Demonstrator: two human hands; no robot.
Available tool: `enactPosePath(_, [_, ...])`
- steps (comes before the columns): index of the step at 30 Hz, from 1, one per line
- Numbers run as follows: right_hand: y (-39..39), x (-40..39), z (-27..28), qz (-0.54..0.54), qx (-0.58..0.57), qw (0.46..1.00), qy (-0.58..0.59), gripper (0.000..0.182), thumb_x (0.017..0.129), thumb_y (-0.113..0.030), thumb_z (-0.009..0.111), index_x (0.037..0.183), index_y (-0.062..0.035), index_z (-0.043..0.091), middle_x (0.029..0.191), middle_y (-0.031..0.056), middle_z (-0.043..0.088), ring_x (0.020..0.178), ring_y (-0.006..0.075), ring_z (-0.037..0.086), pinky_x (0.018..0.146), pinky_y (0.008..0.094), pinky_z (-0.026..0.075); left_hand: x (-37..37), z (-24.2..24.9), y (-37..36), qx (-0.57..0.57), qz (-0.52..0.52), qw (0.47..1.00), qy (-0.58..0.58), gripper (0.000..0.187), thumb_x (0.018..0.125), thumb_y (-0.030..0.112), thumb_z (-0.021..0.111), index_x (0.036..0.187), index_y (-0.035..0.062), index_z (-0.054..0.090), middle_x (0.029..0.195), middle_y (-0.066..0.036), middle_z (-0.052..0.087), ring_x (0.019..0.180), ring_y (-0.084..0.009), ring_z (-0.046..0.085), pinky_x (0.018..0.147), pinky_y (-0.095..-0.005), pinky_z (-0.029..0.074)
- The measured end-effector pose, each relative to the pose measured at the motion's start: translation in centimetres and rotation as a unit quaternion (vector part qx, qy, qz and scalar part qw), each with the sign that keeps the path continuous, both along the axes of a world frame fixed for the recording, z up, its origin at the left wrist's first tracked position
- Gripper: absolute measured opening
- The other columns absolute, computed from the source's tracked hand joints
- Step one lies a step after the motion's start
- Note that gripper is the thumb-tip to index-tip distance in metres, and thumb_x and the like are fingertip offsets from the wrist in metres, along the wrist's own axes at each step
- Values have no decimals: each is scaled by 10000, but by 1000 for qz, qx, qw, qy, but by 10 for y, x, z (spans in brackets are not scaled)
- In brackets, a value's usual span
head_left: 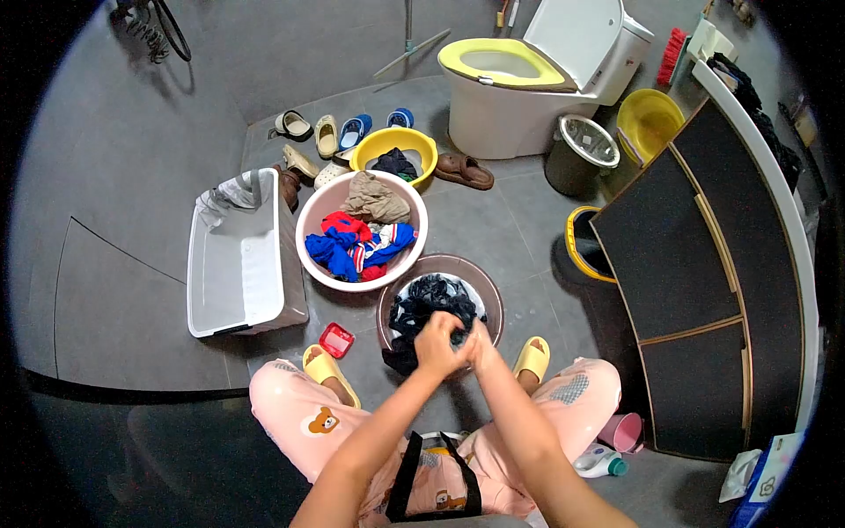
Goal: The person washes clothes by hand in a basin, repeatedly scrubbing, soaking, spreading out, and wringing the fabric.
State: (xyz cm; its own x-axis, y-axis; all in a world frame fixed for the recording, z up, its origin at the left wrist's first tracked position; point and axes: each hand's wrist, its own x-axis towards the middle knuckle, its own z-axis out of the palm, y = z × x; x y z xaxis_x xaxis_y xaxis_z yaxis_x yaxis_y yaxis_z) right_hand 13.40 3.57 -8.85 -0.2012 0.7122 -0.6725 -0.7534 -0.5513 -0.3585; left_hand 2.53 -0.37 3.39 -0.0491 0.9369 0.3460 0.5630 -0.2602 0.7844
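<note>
Grey cloth (236,201) partly hides the white box's (251,286) rim. Dark cloth (427,299), its shape unclear, bunches in the brown basin (491,289); the left hand (440,343) curls around some. The right hand (479,345) adjoins, fingertips hidden; I cannot tell its closure or hold.

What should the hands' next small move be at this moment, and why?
Probably a short rub of the dark cloth between both hands: the left hand seems curled on it, the right hand is close beside, and the cloth lies bunched among what look like white suds in the brown basin.
</note>
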Motion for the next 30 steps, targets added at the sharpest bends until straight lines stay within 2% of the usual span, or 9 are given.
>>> enactPosePath(3, [-22, -36, 100, 28, -18, 978, -204, 287, 784, -166, 405, 1010, -6, 481, 883, 95, 552, 781, 241, 542, 703, 373, 445, -21, -27, 24, -59, 133, 989, 21, 366, 717, 238, 548, 1031, 55, 499, 1047, -148, 456, 970, -319, 457, 833, -375, 371])
enactPosePath(6, [-20, -31, 105, 35, 36, 998, -46, 210, 784, -213, 451, 900, -79, 564, 845, 59, 590, 763, 201, 566, 703, 337, 459, -30, -54, 25, -72, 41, 994, -77, 429, 752, 109, 416, 1178, 80, 447, 1187, -202, 374, 1037, -334, 418, 907, -384, 316])
enactPosePath(11, [-7, -24, 138, 66, -37, 997, -18, 294, 823, -333, 483, 918, -74, 584, 864, 55, 598, 775, 179, 576, 704, 320, 471, -6, -8, 11, 28, -20, 998, -59, 393, 620, 244, 640, 867, -14, 475, 945, -166, 446, 906, -319, 453, 813, -378, 363])
enactPosePath(14, [-10, -30, 78, 1, 38, 998, -44, 271, 780, -332, 563, 853, -74, 597, 813, 42, 602, 697, 169, 583, 635, 305, 480, -6, -2, 9, 25, -21, 999, -27, 379, 589, 223, 665, 830, -13, 491, 838, -154, 482, 816, -314, 485, 754, -372, 394])
enactPosePath(19, [-12, -35, 88, -6, 98, 975, -199, 223, 781, -200, 574, 839, 14, 593, 777, 56, 587, 654, 139, 559, 578, 276, 459, -9, -16, 14, -5, 25, 991, -128, 333, 609, 173, 654, 855, -23, 543, 775, -154, 565, 716, -283, 550, 693, -351, 436])
enactPosePath(24, [-12, -41, 114, 38, 203, 896, -393, 332, 747, -221, 596, 968, 25, 562, 890, 70, 584, 781, 164, 548, 718, 274, 438, -21, -14, 24, -274, 75, 821, -496, 317, 729, 233, 640, 914, -17, 579, 869, -68, 595, 761, -159, 553, 719, -264, 427])
enactPosePath(25, [-10, -40, 109, 38, 208, 884, -417, 321, 733, -229, 602, 920, 30, 581, 856, 85, 598, 753, 165, 559, 686, 287, 447, -29, -19, 29, -312, 57, 810, -493, 462, 727, 310, 643, 995, -48, 524, 975, -128, 559, 851, -185, 529, 769, -282, 412])
enactPosePath(28, [-4, -28, 91, 157, 244, 732, -617, 308, 711, -247, 591, 833, 35, 601, 798, 138, 608, 733, 222, 580, 661, 331, 455, -41, -17, 43, -284, -6, 926, -250, 754, 686, 458, 654, 1153, -58, 364, 1151, -195, 443, 1077, -261, 414, 919, -317, 317])
enactPosePath(30, [-5, -27, 114, 259, 247, 610, -707, 329, 696, -280, 573, 773, 38, 608, 796, 197, 606, 767, 305, 595, 688, 379, 452, -46, -15, 47, -351, -112, 904, -217, 878, 674, 486, 651, 1259, -40, 261, 1205, -213, 400, 1115, -270, 397, 941, -311, 298])
